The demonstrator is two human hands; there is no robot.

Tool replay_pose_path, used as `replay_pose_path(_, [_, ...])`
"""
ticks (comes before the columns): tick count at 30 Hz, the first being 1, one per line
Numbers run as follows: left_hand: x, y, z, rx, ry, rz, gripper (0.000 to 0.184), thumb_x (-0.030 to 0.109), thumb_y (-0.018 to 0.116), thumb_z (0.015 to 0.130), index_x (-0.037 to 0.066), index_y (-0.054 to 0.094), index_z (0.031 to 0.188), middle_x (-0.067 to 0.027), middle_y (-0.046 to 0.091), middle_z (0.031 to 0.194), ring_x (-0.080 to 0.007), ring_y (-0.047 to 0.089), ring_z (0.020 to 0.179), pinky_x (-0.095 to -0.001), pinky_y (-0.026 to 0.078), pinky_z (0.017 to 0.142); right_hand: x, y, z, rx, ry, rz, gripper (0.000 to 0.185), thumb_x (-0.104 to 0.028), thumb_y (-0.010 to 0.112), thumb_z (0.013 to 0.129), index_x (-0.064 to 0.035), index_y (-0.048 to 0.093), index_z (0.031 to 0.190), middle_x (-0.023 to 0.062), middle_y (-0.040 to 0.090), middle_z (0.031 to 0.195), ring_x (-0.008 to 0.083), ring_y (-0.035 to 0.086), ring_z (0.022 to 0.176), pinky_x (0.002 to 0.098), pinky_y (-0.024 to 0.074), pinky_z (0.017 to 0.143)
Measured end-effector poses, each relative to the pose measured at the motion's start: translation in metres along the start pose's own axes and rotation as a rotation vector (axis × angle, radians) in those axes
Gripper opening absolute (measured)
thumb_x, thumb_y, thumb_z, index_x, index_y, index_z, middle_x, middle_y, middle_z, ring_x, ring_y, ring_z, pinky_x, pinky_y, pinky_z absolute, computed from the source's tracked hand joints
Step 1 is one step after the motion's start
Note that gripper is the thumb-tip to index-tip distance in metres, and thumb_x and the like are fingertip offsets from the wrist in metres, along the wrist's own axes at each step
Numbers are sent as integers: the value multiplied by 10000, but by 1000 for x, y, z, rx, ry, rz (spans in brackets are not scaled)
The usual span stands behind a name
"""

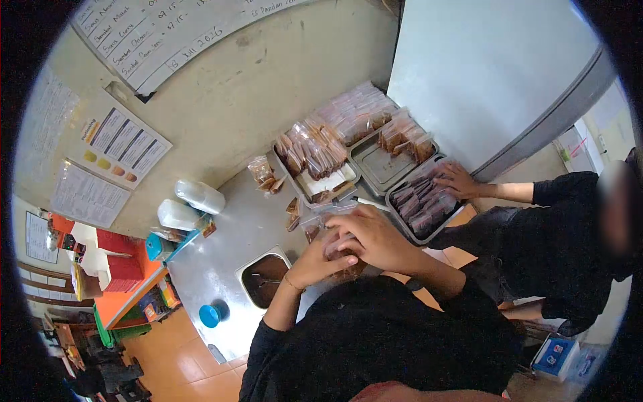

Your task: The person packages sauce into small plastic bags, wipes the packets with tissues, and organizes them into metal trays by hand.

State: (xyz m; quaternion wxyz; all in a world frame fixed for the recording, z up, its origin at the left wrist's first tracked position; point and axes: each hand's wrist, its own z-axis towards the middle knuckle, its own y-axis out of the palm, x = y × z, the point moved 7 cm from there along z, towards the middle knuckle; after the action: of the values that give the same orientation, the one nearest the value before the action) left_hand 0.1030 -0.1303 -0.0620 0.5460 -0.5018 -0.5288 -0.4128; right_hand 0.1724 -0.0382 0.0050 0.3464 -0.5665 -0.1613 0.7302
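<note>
My left hand (313, 264), with a thin bracelet at the wrist, is closed around a clear plastic bag (347, 273) with brown contents. My right hand (378, 238) comes over the top of the same bag, its fingers bent and gripping it. Fingers hide much of the bag. Just beyond my hands, more small brown-filled sachets (293, 213) lie on the steel table (231, 251). A white marker (370, 204) rests near the trays. Left of my wrist, a metal pan (244, 285) set in the table holds brown sauce and a utensil.
Sachets fill a left tray (309, 201), a middle tray (375, 175) and a right tray (439, 236). A co-worker's hand (457, 181) touches the right tray's dark sachets. White containers (199, 196) stand by the wall; a blue lid (209, 315) sits near the left edge.
</note>
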Motion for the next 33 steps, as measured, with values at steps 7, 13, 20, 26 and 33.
replay_pose_path(7, [-17, 4, 27, -82, -9, -43, 723, 287, 787, 792, 35, 419, 1361, -128, 588, 1199, -224, 556, 1134, -359, 413, 1000, 7, 0, -4, -14, -125, -331, 205, -158, 635, 785, -76, 630, 973, 82, 612, 1017, 275, 518, 988, 418, 416, 908])
replay_pose_path(13, [-26, -19, 39, 118, 91, -121, 853, 264, 749, 822, 45, 222, 1456, -167, 471, 1356, -260, 440, 1286, -394, 319, 1091, 25, -19, 6, 51, -142, -501, 167, -158, 627, 786, -46, 638, 909, 114, 569, 1138, 292, 503, 1094, 436, 421, 952])
replay_pose_path(20, [-62, -74, 14, 461, 96, -255, 565, 252, 545, 966, 23, 316, 1429, -142, 401, 1435, -286, 361, 1364, -411, 272, 1132, 166, -71, 17, -95, 131, -277, 280, -6, 530, 851, -32, 602, 1120, 164, 578, 1281, 316, 547, 1201, 426, 418, 1006])
replay_pose_path(26, [-91, -69, -1, 532, -4, -330, 418, 226, 498, 997, 15, 422, 1350, -124, 484, 1360, -259, 454, 1285, -392, 326, 1099, 281, -118, 15, -127, 366, -239, 154, -5, 533, 872, -18, 455, 1004, 240, 605, 976, 409, 596, 965, 450, 446, 792])
replay_pose_path(33, [-105, -60, -4, 510, -99, -371, 334, 200, 508, 998, 9, 500, 1272, -111, 556, 1266, -222, 508, 1213, -359, 363, 1061, 393, -99, 13, -438, 506, -305, 209, -52, 577, 856, -36, 471, 1035, 210, 596, 949, 378, 591, 904, 440, 434, 762])
